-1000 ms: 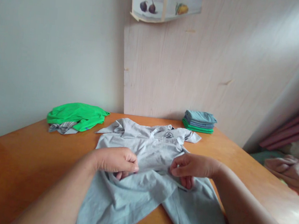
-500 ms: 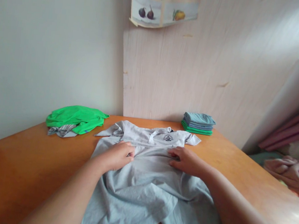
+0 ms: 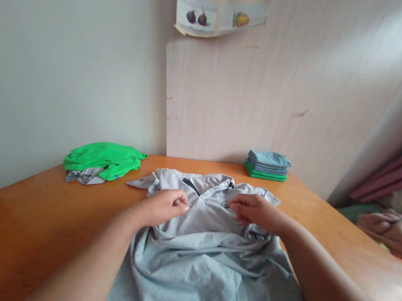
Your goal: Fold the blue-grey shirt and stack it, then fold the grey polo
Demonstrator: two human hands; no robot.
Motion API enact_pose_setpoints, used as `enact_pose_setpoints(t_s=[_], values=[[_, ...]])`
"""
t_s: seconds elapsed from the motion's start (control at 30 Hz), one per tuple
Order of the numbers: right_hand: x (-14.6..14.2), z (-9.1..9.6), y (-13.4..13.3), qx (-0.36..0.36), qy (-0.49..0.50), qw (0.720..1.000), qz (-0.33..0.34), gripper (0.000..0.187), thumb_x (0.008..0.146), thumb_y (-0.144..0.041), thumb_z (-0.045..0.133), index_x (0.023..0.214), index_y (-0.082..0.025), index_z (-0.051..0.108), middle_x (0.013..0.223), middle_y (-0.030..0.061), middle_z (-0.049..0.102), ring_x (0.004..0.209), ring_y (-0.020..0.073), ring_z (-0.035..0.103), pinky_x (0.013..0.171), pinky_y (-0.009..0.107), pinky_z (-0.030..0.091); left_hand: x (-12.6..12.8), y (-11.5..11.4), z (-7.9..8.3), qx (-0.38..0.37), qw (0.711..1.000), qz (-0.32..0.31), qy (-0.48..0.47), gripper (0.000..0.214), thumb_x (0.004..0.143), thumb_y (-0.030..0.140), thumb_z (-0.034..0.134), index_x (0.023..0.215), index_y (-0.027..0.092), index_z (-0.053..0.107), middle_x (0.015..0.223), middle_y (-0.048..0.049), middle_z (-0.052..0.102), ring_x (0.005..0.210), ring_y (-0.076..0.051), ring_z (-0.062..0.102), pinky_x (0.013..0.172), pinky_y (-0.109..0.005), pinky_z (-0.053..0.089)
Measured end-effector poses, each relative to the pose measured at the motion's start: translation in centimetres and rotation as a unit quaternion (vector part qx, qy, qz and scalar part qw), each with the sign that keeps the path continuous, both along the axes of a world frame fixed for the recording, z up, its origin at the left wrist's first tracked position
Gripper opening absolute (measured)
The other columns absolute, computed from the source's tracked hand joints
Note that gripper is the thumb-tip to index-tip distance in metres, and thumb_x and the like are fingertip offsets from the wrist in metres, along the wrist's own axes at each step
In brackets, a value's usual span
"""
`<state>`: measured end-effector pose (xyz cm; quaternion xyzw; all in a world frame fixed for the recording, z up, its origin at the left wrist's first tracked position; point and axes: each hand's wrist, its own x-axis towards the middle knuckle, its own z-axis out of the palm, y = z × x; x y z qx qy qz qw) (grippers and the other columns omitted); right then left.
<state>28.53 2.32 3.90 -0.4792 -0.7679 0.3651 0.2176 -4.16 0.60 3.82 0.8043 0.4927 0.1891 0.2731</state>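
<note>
A light grey polo shirt (image 3: 201, 246) lies rumpled on the orange wooden table (image 3: 16, 227), collar toward the wall. My left hand (image 3: 164, 206) is closed, pinching the shirt fabric just left of the collar opening. My right hand (image 3: 252, 211) is closed too, pinching the fabric on the right chest near the dark emblem. The cloth between and below both hands is bunched into folds. The shirt's lower part spills over the table's near edge.
A loose green garment (image 3: 103, 158) over a grey one sits at the far left of the table. A neat stack of folded teal, blue and green shirts (image 3: 267, 164) stands at the far right by the wall. Pink cloth (image 3: 386, 232) lies off the table to the right.
Both hands slid from the shirt's middle up toward the collar, then pinched and lifted the fabric. The collar now stands open and the shirt is more bunched.
</note>
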Motion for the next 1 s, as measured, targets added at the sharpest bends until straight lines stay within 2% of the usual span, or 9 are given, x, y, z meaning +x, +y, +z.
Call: enact_pose_setpoints(t_s=[0.07, 0.17, 0.3, 0.43, 0.5, 0.6, 0.73, 0.9, 1.0], values=[[0.3, -0.5, 1.0, 0.12, -0.009, 0.99, -0.077, 0.032, 0.09, -0.042, 0.054, 0.105, -0.02, 0.072, 0.085, 0.0046, 0.073, 0.075, 0.0186, 0.066, 0.066, 0.026, 0.048, -0.5, 0.9, -0.9, 0.117, 0.992, 0.024, 0.034, 0.028, 0.089, 0.043, 0.058, 0.105, 0.021, 0.065, 0.108, -0.0079, 0.069, 0.104, -0.024, 0.063, 0.09, -0.034, 0.048], [1.1, -1.1, 2.0, 0.216, -0.12, 0.962, -0.119, 0.031, 0.089, -0.036, 0.057, 0.112, -0.022, 0.073, 0.096, 0.0063, 0.075, 0.088, 0.0215, 0.066, 0.075, 0.028, 0.046, -1.3, 1.5, -1.7, 0.164, 0.979, 0.041, 0.116, 0.031, 0.085, 0.041, 0.062, 0.108, 0.021, 0.067, 0.118, -0.0108, 0.067, 0.114, -0.028, 0.06, 0.097, -0.036, 0.044], [1.9, -1.3, 2.3, 0.17, -0.24, 0.951, -0.091, 0.023, 0.088, -0.038, 0.059, 0.093, -0.023, 0.075, 0.083, 0.0054, 0.074, 0.078, 0.0212, 0.066, 0.067, 0.027, 0.042, -2.0, 1.3, -1.4, 0.113, 0.977, 0.067, 0.166, 0.03, 0.086, 0.046, 0.059, 0.099, 0.021, 0.068, 0.099, -0.0074, 0.07, 0.093, -0.026, 0.066, 0.077, -0.032, 0.047], [2.3, -1.1, 2.3, 0.064, -0.203, 0.97, -0.114, 0.033, 0.093, -0.044, 0.051, 0.086, -0.02, 0.072, 0.067, 0.0042, 0.072, 0.057, 0.0176, 0.063, 0.055, 0.026, 0.039, -2.5, 1.2, -0.8, 0.062, 0.978, 0.121, 0.161, 0.03, 0.086, 0.05, 0.057, 0.091, 0.022, 0.066, 0.084, -0.0031, 0.071, 0.08, -0.023, 0.066, 0.064, -0.028, 0.042], [2.6, -1.1, 2.6, 0.064, -0.189, 0.971, -0.133, 0.035, 0.093, -0.045, 0.049, 0.081, -0.019, 0.071, 0.063, 0.0044, 0.07, 0.055, 0.0175, 0.062, 0.054, 0.026, 0.038, -2.7, 1.3, -0.6, 0.052, 0.977, 0.132, 0.157, 0.03, 0.087, 0.051, 0.055, 0.086, 0.022, 0.065, 0.077, -0.002, 0.07, 0.075, -0.022, 0.066, 0.063, -0.028, 0.042], [3.3, -1.5, 3.5, 0.142, -0.193, 0.948, -0.208, 0.034, 0.092, -0.043, 0.051, 0.094, -0.019, 0.074, 0.082, 0.0085, 0.076, 0.074, 0.0214, 0.069, 0.062, 0.027, 0.043, -2.8, 1.8, -0.3, 0.112, 0.974, 0.149, 0.128, 0.028, 0.093, 0.046, 0.049, 0.089, 0.023, 0.065, 0.083, -0.0034, 0.071, 0.081, -0.022, 0.067, 0.067, -0.028, 0.045], [4.3, -2.7, 4.7, 0.186, -0.232, 0.921, -0.252, 0.046, 0.088, -0.042, 0.056, 0.124, -0.017, 0.069, 0.121, 0.0159, 0.072, 0.106, 0.0281, 0.067, 0.078, 0.031, 0.047, -3.3, 3.0, -0.4, 0.249, 0.94, 0.204, 0.114, 0.027, 0.097, 0.031, 0.042, 0.109, 0.022, 0.065, 0.117, -0.0086, 0.069, 0.114, -0.023, 0.062, 0.096, -0.03, 0.046], [4.8, -3.7, 5.5, 0.13, -0.267, 0.931, -0.211, 0.024, 0.082, -0.035, 0.057, 0.085, -0.019, 0.075, 0.085, 0.0107, 0.076, 0.079, 0.0235, 0.068, 0.064, 0.028, 0.043, -4.9, 4.1, -1.4, 0.161, 0.913, 0.29, 0.236, 0.035, 0.096, 0.031, 0.04, 0.118, 0.017, 0.064, 0.124, -0.0166, 0.069, 0.116, -0.029, 0.064, 0.095, -0.038, 0.047], [5.2, -3.3, 5.7, 0.132, -0.214, 0.932, -0.262, 0.027, 0.083, -0.039, 0.054, 0.073, -0.02, 0.069, 0.068, 0.0065, 0.07, 0.066, 0.0201, 0.063, 0.055, 0.027, 0.037, -5.5, 4.4, -1.6, 0.107, 0.902, 0.311, 0.279, 0.039, 0.099, 0.037, 0.035, 0.105, 0.017, 0.068, 0.114, -0.0175, 0.074, 0.108, -0.03, 0.069, 0.086, -0.037, 0.049]])
